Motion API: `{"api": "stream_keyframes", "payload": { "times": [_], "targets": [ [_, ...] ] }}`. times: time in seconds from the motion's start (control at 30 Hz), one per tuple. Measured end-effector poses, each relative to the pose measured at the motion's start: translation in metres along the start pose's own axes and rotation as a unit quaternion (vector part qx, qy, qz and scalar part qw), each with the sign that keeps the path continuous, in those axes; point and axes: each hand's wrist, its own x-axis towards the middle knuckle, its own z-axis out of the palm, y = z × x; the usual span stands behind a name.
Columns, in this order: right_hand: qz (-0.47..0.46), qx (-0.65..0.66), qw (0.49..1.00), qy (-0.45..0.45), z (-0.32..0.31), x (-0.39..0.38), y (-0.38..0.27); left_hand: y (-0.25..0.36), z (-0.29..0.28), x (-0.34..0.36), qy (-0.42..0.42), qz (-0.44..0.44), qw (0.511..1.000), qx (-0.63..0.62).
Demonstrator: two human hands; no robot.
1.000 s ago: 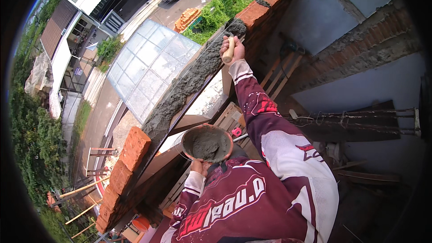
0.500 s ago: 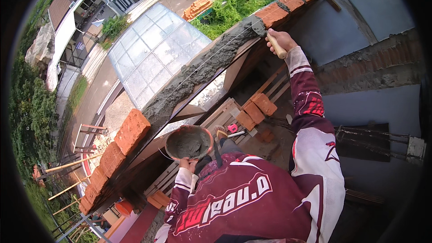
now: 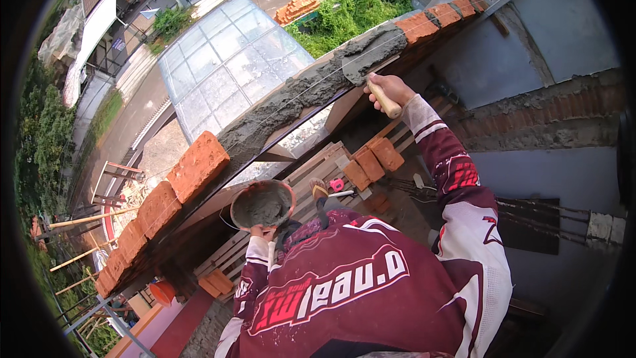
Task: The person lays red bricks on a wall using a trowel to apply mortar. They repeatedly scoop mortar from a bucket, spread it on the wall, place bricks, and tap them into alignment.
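Observation:
My right hand (image 3: 389, 91) is closed round the wooden handle of a trowel (image 3: 385, 101). The trowel's blade, smeared grey, touches the wet mortar (image 3: 298, 97) spread along the top of the wall. Down at the left, my left hand (image 3: 263, 231) grips the near rim of a round bucket (image 3: 291, 193) with grey mortar inside. Orange bricks (image 3: 198, 167) are laid on the wall at the near left end of the mortar, and more bricks (image 3: 419, 28) at its far right end. A thin string runs along the mortar bed.
Loose bricks (image 3: 372, 160) lie on wooden planks below the wall, near a pink tape measure (image 3: 337, 185). Beyond the wall is a glazed roof (image 3: 228, 53). A grey panelled wall (image 3: 530, 20) stands at the right. An orange bucket (image 3: 161, 292) shows at the lower left.
My right hand has drawn the trowel left along the mortar, away from the far bricks. My left hand still holds the bucket, which sits slightly further left in the picture.

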Motion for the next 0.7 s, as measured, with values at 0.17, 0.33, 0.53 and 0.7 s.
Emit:
{"api": "stream_keyframes", "payload": {
  "times": [0.17,0.33,0.53,0.7],
  "targets": [
    [-0.099,-0.050,0.994,-0.023,0.055,-0.034,0.035,-0.002,-0.057,0.010,-0.077,0.175,0.968,0.161],
    [-0.185,-0.006,0.963,0.196,0.002,-0.004,0.099,0.026,-0.065,-0.014,0.088,0.031,0.996,-0.009],
    [-0.171,0.079,0.957,0.219,-0.026,0.039,0.107,0.055,-0.144,0.025,0.128,0.065,0.990,0.003],
    [-0.164,0.105,0.964,0.180,0.052,0.036,0.153,0.073,-0.122,-0.027,0.202,0.095,0.975,0.011]
  ]
}}
